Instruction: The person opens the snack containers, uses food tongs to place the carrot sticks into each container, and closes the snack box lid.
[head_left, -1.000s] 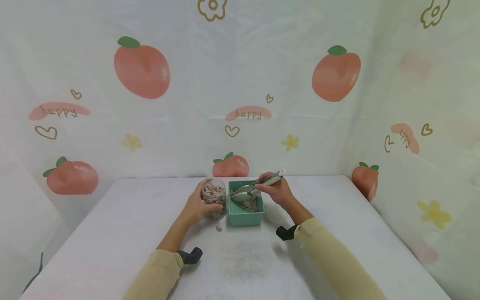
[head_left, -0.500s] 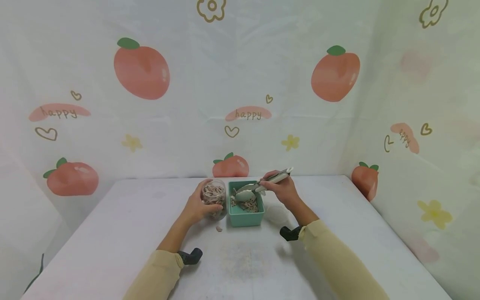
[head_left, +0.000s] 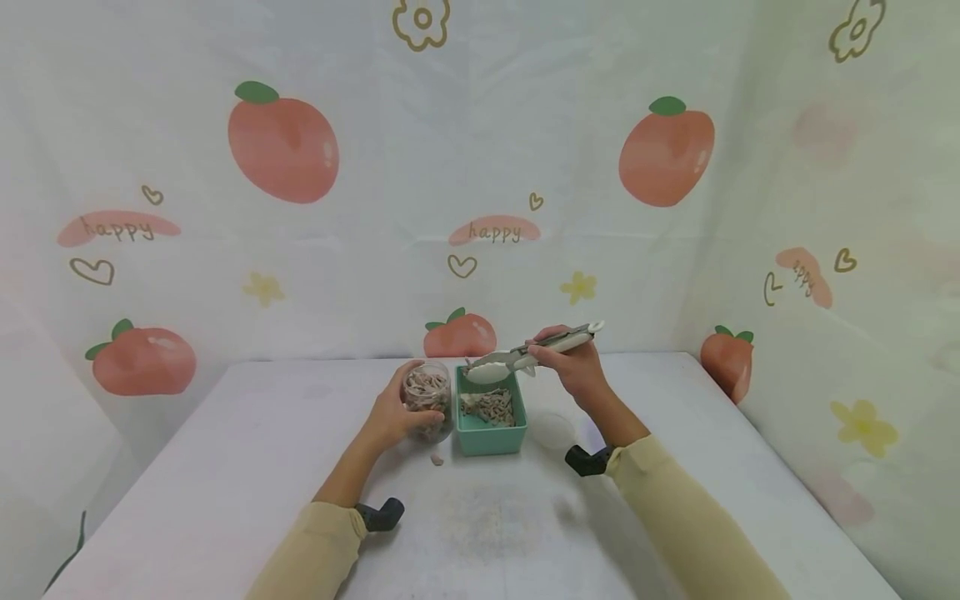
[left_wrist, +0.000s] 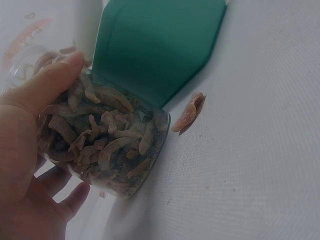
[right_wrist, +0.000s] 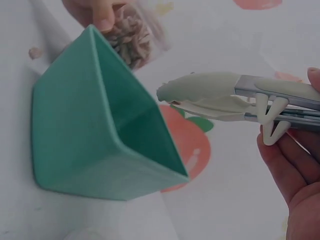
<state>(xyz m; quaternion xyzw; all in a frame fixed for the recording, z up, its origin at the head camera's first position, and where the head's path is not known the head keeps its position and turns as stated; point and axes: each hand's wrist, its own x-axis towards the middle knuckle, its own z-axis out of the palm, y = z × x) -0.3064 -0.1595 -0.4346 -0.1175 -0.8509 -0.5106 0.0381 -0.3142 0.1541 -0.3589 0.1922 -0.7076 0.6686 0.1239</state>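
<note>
My left hand [head_left: 397,410] grips a clear jar [left_wrist: 100,135] filled with brownish, curled dried strips [left_wrist: 117,145], and the jar stands on the table close against the left side of a teal green box [head_left: 491,442]. More of the dried strips [head_left: 491,406] lie inside that box. In my right hand [head_left: 573,367] is a pair of tongs [head_left: 551,346] with pale, scalloped heads and metal arms. The tongs' heads [right_wrist: 205,90] are above the box's opening, nearly closed together, with a bit of dried strip showing at their tips.
A single dried strip [left_wrist: 189,114] lies on the white table [head_left: 300,450], in front of the jar. To the right of the box, under my right forearm, is a clear round lid-like piece [head_left: 553,429]. A printed curtain [head_left: 375,275] stands behind the table.
The tongs have risen out of the box's contents and moved up, with my right hand shifting right and up. My left hand and the jar have stayed in place.
</note>
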